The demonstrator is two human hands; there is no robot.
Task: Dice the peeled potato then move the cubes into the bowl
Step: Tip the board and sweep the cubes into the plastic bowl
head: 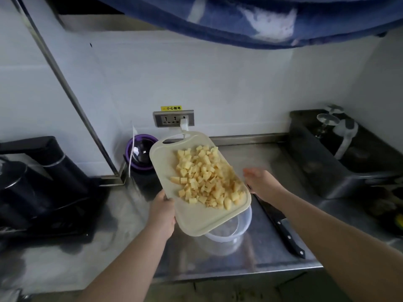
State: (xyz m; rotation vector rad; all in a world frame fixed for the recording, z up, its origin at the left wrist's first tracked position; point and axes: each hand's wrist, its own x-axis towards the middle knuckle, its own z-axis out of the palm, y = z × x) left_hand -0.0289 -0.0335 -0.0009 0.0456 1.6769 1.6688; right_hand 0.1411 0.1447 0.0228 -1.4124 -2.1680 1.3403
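The cutting board (196, 221) covers most of the bowl (226, 236); a knife (283, 231) lies just right; open table (98, 258) left.

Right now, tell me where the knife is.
In the head view the knife lies flat on the steel counter, right of the clear bowl, blade tip beneath the right hand, handle toward the near edge.

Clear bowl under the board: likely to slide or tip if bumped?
Probably light: the bowl looks like thin clear plastic, seemingly empty. It likely slides easily on the smooth steel counter. Tipping seems possible, since no hand steadies it and the cutting board hangs over it.
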